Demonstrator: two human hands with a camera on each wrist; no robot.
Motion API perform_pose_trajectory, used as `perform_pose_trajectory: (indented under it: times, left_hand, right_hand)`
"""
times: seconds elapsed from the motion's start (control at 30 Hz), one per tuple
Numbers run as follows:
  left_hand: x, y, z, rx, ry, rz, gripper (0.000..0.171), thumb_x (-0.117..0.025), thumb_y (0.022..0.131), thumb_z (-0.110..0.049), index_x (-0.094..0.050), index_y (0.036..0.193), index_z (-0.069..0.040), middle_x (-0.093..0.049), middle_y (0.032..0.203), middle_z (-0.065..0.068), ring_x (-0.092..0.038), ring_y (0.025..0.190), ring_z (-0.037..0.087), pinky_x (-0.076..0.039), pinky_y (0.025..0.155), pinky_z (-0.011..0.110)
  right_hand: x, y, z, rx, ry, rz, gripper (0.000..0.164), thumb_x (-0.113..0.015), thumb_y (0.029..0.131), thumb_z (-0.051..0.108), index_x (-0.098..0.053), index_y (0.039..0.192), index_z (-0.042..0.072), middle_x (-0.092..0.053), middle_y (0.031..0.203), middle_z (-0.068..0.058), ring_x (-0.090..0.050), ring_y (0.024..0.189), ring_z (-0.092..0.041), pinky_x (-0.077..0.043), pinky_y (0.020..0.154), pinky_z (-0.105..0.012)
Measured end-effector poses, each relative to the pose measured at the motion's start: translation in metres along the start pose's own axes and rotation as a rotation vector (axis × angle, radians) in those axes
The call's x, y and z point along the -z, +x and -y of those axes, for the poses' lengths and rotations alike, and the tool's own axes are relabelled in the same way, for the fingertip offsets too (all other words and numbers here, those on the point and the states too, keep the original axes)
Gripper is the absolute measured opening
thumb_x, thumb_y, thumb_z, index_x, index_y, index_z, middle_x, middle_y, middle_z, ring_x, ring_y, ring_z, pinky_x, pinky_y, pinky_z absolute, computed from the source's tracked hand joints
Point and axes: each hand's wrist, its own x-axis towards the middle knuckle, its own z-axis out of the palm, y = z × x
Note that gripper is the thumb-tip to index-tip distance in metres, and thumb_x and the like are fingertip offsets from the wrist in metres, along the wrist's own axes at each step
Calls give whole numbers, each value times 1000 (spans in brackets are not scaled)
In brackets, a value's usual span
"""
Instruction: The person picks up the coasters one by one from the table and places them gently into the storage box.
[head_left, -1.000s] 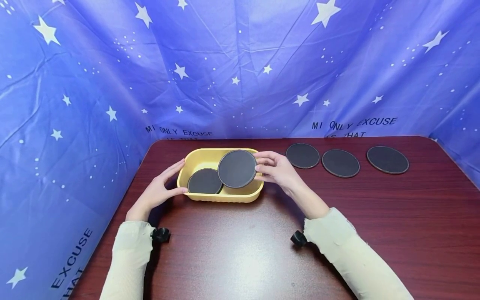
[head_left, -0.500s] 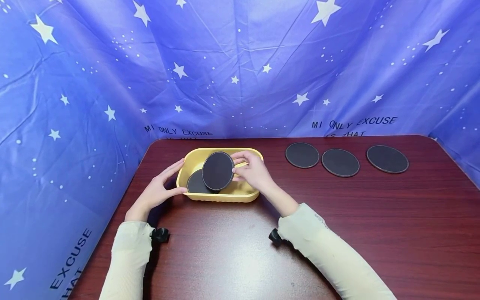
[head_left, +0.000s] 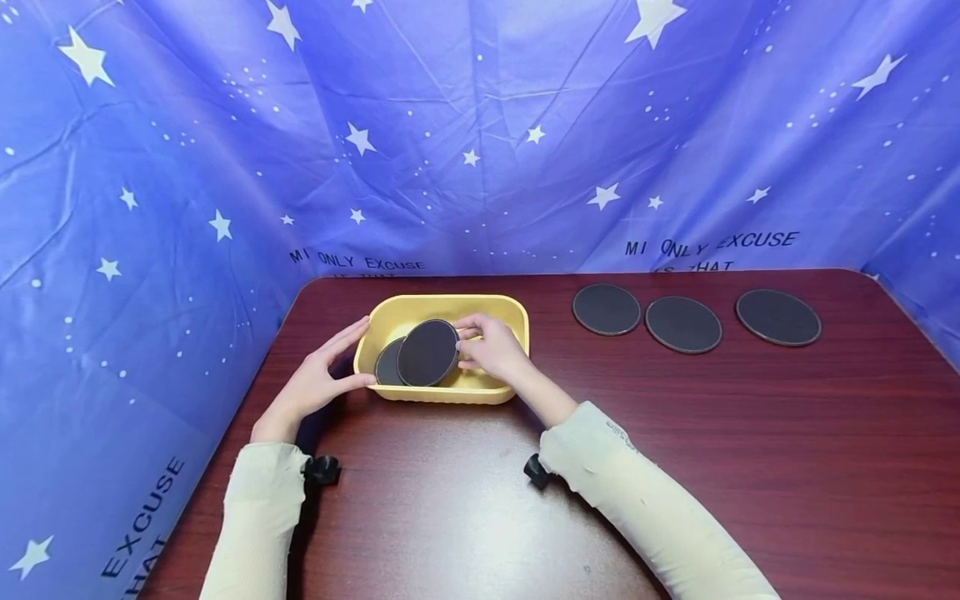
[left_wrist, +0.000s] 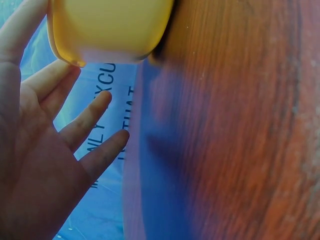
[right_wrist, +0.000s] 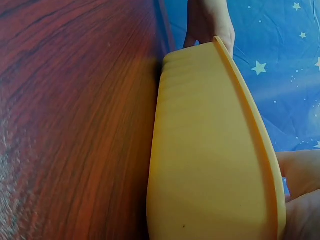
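A yellow plastic bin (head_left: pixel 450 397) stands on the table toward the back left. My left hand (head_left: pixel 315 382) rests against its left end, the thumb touching the front rim. In the left wrist view the fingers (left_wrist: pixel 90 122) of that hand are spread and fairly straight. Reaching into the bin, my right hand (head_left: pixel 491 348) pinches a round black coaster (head_left: pixel 427 353) with pale edge stitching by its right edge. That coaster is tilted and partly covers another black coaster (head_left: pixel 387 363) lying in the bin's left part. In the right wrist view the bin's wall hides the held coaster.
Toward the back right of the dark red wooden table (head_left: pixel 750 450) lie three more black coasters: one at left (head_left: pixel 606 309), one in the middle (head_left: pixel 683 324) and one at right (head_left: pixel 778 317). A blue star-printed cloth (head_left: pixel 480 108) hangs behind the table and at its sides.
My right hand has carried the coaster left and down into the bin, over the coaster lying there. The left hand has stayed against the bin.
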Motion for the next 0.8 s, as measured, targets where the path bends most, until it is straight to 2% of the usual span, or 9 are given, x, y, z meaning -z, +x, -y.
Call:
perform_pose_trajectory:
  times: [0.13,0.3,0.43,0.47,0.57,0.67,0.8]
  left_hand:
    - [0,1,0,0,9,4,81,-81,83,-19,-41,153,-19,-34,163,0,-31,151,27,-28,118,17]
    - [1,0,1,9,14,8,80,-81,84,-20,-41,154,-19,-34,163,0,-30,151,27,-28,119,22]
    - [2,0,1,11,21,9,81,-81,84,-20,-40,154,-20,-34,163,0,-31,151,27,-30,121,32]
    - [2,0,1,11,21,9,81,-81,84,-20,-40,154,-20,-34,163,-1,-31,151,27,-30,121,31]
    - [2,0,1,7,22,10,81,-81,84,-20,-40,154,-20,-33,163,0,-30,151,27,-30,121,36]
    - [2,0,1,8,21,11,81,-81,84,-19,-40,154,-20,-34,163,0,-31,151,27,-31,121,37]
    - [2,0,1,9,17,12,81,-81,84,-19,-40,154,-19,-34,163,0,-31,151,28,-30,120,49]
  right_hand:
    - [0,-1,0,-22,-36,42,34,-59,94,-1,-62,128,-5,-67,120,-24,-73,78,-23,-62,77,-35]
    - [-2,0,-1,-77,-7,103,37,-55,96,-1,-57,132,-9,-65,123,-28,-72,94,-33,-62,82,-35]
    - [-3,2,-2,-99,16,128,36,-54,96,-1,-57,132,-9,-65,121,-26,-71,100,-31,-61,86,-35]
    - [-3,2,-3,-103,21,135,36,-54,96,-1,-58,131,-8,-65,121,-26,-70,101,-30,-61,87,-36]
    - [-3,2,-3,-116,21,159,35,-54,96,0,-58,130,-5,-65,121,-23,-68,104,-30,-61,87,-37]
    - [-2,1,-2,-128,17,199,35,-54,98,2,-56,133,-3,-64,126,-24,-67,111,-34,-61,87,-38]
    - [-1,0,-2,-112,-24,236,36,-53,99,4,-56,134,-3,-64,128,-24,-67,114,-36,-61,86,-38]
